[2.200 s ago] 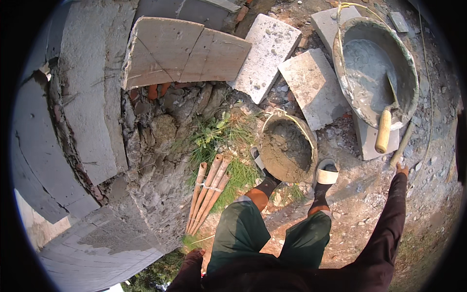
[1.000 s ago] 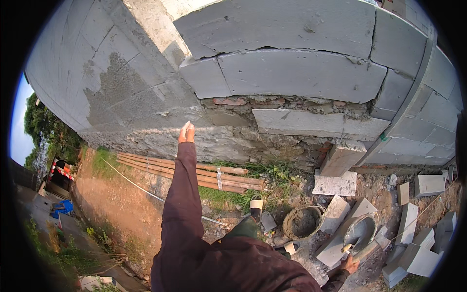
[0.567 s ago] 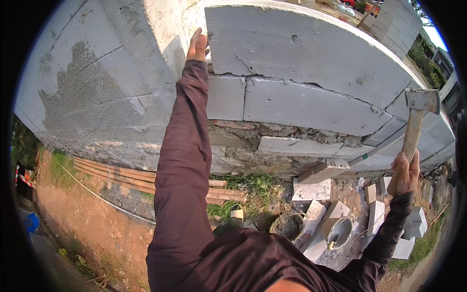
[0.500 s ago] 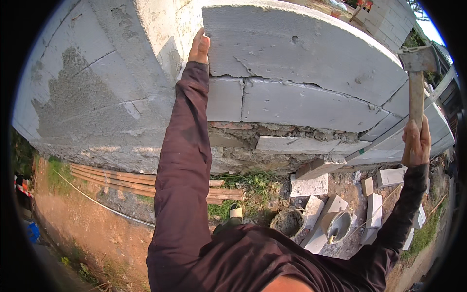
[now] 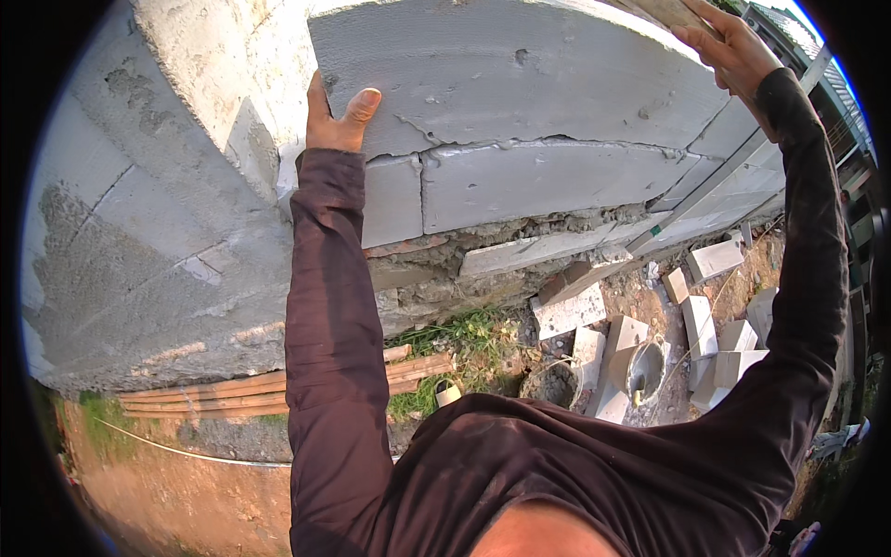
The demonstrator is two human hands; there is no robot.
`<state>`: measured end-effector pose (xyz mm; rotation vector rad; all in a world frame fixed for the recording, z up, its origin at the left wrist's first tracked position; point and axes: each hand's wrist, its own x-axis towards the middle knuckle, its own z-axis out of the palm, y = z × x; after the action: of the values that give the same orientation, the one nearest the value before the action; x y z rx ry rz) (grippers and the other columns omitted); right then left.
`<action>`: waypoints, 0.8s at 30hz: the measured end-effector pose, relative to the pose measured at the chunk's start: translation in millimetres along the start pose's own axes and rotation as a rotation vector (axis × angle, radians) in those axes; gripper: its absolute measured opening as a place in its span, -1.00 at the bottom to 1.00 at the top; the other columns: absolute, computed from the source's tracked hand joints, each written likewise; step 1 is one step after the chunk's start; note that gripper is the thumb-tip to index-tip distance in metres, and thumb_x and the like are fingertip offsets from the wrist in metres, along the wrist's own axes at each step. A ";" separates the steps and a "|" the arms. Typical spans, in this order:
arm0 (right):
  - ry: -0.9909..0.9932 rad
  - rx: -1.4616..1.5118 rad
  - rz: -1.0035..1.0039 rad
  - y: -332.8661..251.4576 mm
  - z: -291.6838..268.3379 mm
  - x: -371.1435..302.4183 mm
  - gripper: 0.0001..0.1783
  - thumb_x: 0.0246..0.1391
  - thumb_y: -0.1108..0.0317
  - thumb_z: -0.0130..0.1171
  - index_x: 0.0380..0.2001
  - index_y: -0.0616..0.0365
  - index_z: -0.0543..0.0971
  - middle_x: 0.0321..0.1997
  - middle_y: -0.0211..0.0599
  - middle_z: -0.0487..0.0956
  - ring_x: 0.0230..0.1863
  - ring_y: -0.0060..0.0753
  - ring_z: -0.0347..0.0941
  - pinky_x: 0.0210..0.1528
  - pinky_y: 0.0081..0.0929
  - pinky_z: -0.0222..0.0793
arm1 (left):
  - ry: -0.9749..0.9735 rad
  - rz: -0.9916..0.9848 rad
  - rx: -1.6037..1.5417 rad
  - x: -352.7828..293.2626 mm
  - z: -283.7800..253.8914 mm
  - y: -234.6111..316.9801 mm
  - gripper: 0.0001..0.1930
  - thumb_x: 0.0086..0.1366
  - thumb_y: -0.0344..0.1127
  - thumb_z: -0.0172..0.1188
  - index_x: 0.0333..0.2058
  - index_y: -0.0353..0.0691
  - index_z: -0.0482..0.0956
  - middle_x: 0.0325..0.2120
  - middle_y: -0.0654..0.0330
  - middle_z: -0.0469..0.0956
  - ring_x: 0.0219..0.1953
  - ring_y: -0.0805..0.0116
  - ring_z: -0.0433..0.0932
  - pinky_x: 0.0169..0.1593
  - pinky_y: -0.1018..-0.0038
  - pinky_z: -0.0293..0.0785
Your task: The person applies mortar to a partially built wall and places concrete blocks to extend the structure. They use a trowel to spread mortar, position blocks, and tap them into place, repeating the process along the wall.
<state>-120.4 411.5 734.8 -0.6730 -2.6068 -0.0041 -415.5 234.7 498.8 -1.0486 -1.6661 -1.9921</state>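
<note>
My left hand [image 5: 340,121] rests against the left end of the long grey top block [image 5: 520,79], thumb spread from the fingers. Its fingers are partly hidden at the gap beside the rough pillar [image 5: 213,56]. At the upper right, my right hand [image 5: 733,54] is closed round the wooden handle of a hatchet [image 5: 670,11], over the right part of the top block. The hatchet's head is out of view at the upper edge. Below the top block, a second course of blocks [image 5: 548,181] sits, with an uneven mortar joint between the two.
A straight pale bar [image 5: 705,190] leans on the wall at right. On the ground below are two buckets [image 5: 551,382], [image 5: 647,369], loose blocks [image 5: 698,325] and rubble. Bamboo poles [image 5: 213,397] lie along the wall's foot at left, near grass [image 5: 473,339].
My right hand has swung the hatchet up and left, from beyond the wall's right end to above the top block. My left hand stays at the block's left end. The view has shifted.
</note>
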 end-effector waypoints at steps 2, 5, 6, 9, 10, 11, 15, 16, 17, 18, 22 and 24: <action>0.136 0.204 0.036 26.6 3.4 10.8 -0.48 0.04 0.14 0.06 0.05 0.12 0.32 -0.64 -0.43 0.36 -0.68 -0.60 0.29 -0.65 -0.60 0.26 | -0.046 -0.011 -0.039 -4.3 11.6 4.0 0.05 -0.18 0.23 0.33 0.10 -0.46 0.09 -0.01 -0.07 0.28 0.07 0.16 0.25 0.13 0.38 0.14; -0.090 0.185 -0.002 24.3 27.6 14.1 -0.51 0.04 0.15 0.07 0.01 0.16 0.34 -0.65 -0.40 0.36 -0.67 -0.60 0.29 -0.65 -0.58 0.25 | -0.011 0.071 0.052 -0.4 -9.7 1.6 0.01 -0.16 0.20 0.33 0.09 -0.43 0.12 -0.03 -0.05 0.29 0.05 0.17 0.27 0.12 0.38 0.16; -0.197 -0.085 0.054 10.1 25.1 3.9 -0.51 0.04 0.15 0.06 0.00 0.17 0.34 -0.65 -0.41 0.35 -0.67 -0.60 0.28 -0.66 -0.58 0.24 | -0.022 0.057 -0.012 -2.0 -4.1 3.7 0.00 -0.15 0.19 0.33 0.09 -0.43 0.13 -0.03 -0.03 0.30 0.04 0.18 0.27 0.11 0.38 0.16; -0.170 -0.014 0.113 10.7 22.0 2.3 -0.51 0.04 0.15 0.07 -0.01 0.18 0.34 -0.65 -0.38 0.37 -0.67 -0.57 0.30 -0.64 -0.55 0.26 | -0.028 0.034 -0.147 -6.5 7.6 13.6 -0.05 -0.13 0.17 0.33 0.07 -0.41 0.15 -0.05 0.00 0.31 0.00 0.21 0.29 0.10 0.38 0.18; -0.147 0.001 0.088 15.9 21.5 4.7 -0.51 0.04 0.15 0.06 -0.01 0.18 0.34 -0.65 -0.38 0.37 -0.67 -0.57 0.30 -0.64 -0.55 0.26 | -0.014 0.040 -0.159 -6.1 8.5 14.4 -0.05 -0.13 0.17 0.33 0.07 -0.41 0.16 -0.06 0.00 0.31 -0.01 0.22 0.30 0.09 0.39 0.19; -0.099 -0.015 0.061 20.3 23.1 5.7 -0.54 0.05 0.18 0.05 -0.01 0.18 0.35 -0.67 -0.43 0.34 -0.68 -0.60 0.28 -0.67 -0.57 0.25 | 0.000 0.046 -0.171 -5.6 9.0 14.8 -0.06 -0.12 0.16 0.33 0.06 -0.41 0.16 -0.06 0.01 0.31 -0.02 0.23 0.30 0.08 0.39 0.20; 0.030 0.234 0.145 36.7 17.9 17.9 -0.55 0.06 0.22 0.04 0.00 0.20 0.36 -0.69 -0.49 0.32 -0.69 -0.64 0.26 -0.70 -0.60 0.24 | -0.012 0.020 -0.055 -2.3 6.8 2.7 -0.04 -0.14 0.17 0.35 0.06 -0.42 0.14 -0.06 -0.01 0.30 -0.02 0.23 0.30 0.06 0.40 0.22; -0.021 0.209 0.168 24.0 18.7 13.6 -0.55 0.07 0.22 0.03 0.00 0.19 0.35 -0.68 -0.49 0.32 -0.70 -0.65 0.26 -0.70 -0.60 0.24 | -0.010 0.018 -0.021 -1.5 3.9 -0.8 -0.03 -0.14 0.17 0.35 0.07 -0.43 0.13 -0.07 -0.02 0.30 -0.02 0.22 0.30 0.06 0.41 0.22; -0.071 0.184 0.190 9.9 18.4 7.8 -0.55 0.07 0.23 0.03 0.01 0.19 0.35 -0.68 -0.50 0.32 -0.70 -0.65 0.26 -0.70 -0.61 0.24 | -0.009 0.017 0.013 -1.7 0.8 -3.0 -0.02 -0.15 0.17 0.35 0.07 -0.43 0.12 -0.07 -0.03 0.30 -0.03 0.22 0.31 0.06 0.41 0.23; -0.119 0.155 0.214 -0.2 15.9 2.4 -0.55 0.08 0.23 0.02 0.02 0.18 0.35 -0.68 -0.50 0.32 -0.70 -0.65 0.26 -0.70 -0.61 0.24 | -0.010 0.018 -0.011 -2.7 0.3 -1.0 -0.03 -0.14 0.16 0.34 0.07 -0.43 0.11 -0.08 -0.03 0.31 -0.03 0.22 0.31 0.06 0.40 0.23; -0.051 -0.041 0.051 -3.8 1.4 -2.6 -0.55 0.07 0.26 0.01 0.03 0.20 0.34 -0.65 -0.47 0.36 -0.68 -0.66 0.29 -0.69 -0.64 0.23 | -0.011 0.010 -0.096 -6.8 4.0 9.5 -0.04 -0.12 0.14 0.34 0.07 -0.43 0.09 -0.10 -0.02 0.33 -0.04 0.22 0.32 0.06 0.39 0.22; 0.094 0.158 -0.157 23.9 7.7 10.8 -0.53 0.06 0.24 -0.01 0.03 0.21 0.34 -0.64 -0.47 0.35 -0.68 -0.64 0.28 -0.69 -0.63 0.23 | -0.007 0.022 -0.115 -4.2 4.5 5.9 -0.05 -0.12 0.13 0.34 0.06 -0.43 0.10 -0.10 -0.01 0.33 -0.04 0.22 0.32 0.07 0.38 0.22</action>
<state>-121.1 438.4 729.9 -0.4020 -2.5306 0.1172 -407.3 236.6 500.0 -1.1089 -1.5529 -2.0934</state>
